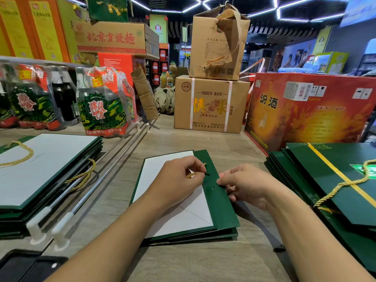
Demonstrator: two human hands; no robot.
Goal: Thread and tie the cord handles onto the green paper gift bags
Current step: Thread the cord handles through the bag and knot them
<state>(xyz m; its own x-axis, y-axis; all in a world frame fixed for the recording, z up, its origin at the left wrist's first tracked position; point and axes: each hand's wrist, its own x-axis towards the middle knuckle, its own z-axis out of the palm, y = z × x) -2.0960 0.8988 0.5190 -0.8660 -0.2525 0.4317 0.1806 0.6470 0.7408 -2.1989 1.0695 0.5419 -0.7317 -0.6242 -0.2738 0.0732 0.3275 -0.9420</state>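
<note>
One flat green bag [215,202] lies mid-table [203,261], white panel up, with a punched hole [213,188] in its green top band. Bag stacks flank it, left [46,171] and right [329,180]; metal rods [114,165] lie between. The left hand [179,178] pinches a gold cord [192,175] over the band; the right hand [246,186] pinches the band's edge.

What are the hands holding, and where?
The left hand pinches the gold cord near its tip; the right hand grips the green bag by its flap edge.
</note>
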